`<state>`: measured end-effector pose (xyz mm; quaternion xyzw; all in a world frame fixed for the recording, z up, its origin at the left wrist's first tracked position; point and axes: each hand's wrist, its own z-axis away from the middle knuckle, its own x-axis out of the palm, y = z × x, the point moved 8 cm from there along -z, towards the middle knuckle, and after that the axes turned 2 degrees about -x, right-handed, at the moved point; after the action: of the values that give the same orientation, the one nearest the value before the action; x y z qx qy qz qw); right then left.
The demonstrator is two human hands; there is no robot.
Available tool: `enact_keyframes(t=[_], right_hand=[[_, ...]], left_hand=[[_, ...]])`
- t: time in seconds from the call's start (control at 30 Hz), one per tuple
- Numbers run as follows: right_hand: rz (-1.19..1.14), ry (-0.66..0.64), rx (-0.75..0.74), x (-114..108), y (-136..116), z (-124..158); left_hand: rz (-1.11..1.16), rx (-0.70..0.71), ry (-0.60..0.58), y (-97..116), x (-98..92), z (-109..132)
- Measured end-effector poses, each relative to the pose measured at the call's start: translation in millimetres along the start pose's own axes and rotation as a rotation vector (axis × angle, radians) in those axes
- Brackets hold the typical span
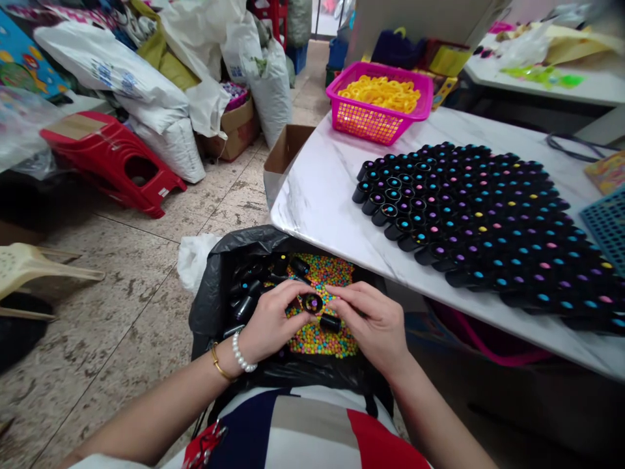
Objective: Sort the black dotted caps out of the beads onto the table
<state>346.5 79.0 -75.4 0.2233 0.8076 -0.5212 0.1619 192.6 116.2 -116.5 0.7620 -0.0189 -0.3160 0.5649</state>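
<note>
Holding a black cup mouth-up in the left hand, above loose coloured beads; poising the right hand just beside it with a narrow grip, can't tell if pinching anything. Probably midway through filling one cup; likely needing a steady hold and careful fingertip aim next.

Looks forward and steeply down from the wearer's head in a single wide view; catches at close range the left hand at seven o'clock and right hand at five, the bench from one to four, farther floor toward twelve.
</note>
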Motion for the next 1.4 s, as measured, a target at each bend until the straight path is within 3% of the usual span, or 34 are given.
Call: enact_keyframes(t=[0.1,0.3,0.5,0.7,0.83,0.97,1.1,1.2,1.4], right_hand=[[0.001,0.040,0.019,-3.9,-2.0,1.6],[-0.047,-0.068,-0.104,17.2,-13.0,8.3],[0.008,0.053,0.034,-7.4,2.5,13.0],[0.042,0.056,-0.042,-5.9,-2.6,20.7],[0.016,0.116,0.012,-10.3,5.3,19.2],[0.070,0.263,-0.034,-29.0,-10.9,13.4],[0.033,0.151,-0.124,-14.3,-30.2,2.3],[0.034,0.044,-0.080,-1.8,-26.4,-3.6],[0.079,0.146,-0.047,-21.0,-1.0,9.9]], left_hand=[[-0.005,0.010,-0.002,-1.0,2.5,-0.3],[0.009,0.026,-0.041,3.1,6.3,2.0],[-0.003,-0.011,-0.016,1.7,-5.0,0.9],[-0.067,0.044,0.003,10.8,-6.2,3.9],[-0.114,0.054,0.044,11.9,-18.1,-5.9],[-0.102,0.058,0.019,24.1,-17.7,-15.1],[-0.057,0.079,0.001,39.5,-3.4,-17.5],[-0.033,0.083,0.009,42.6,0.8,-20.8],[-0.085,0.122,0.015,53.7,-14.6,-56.1]])
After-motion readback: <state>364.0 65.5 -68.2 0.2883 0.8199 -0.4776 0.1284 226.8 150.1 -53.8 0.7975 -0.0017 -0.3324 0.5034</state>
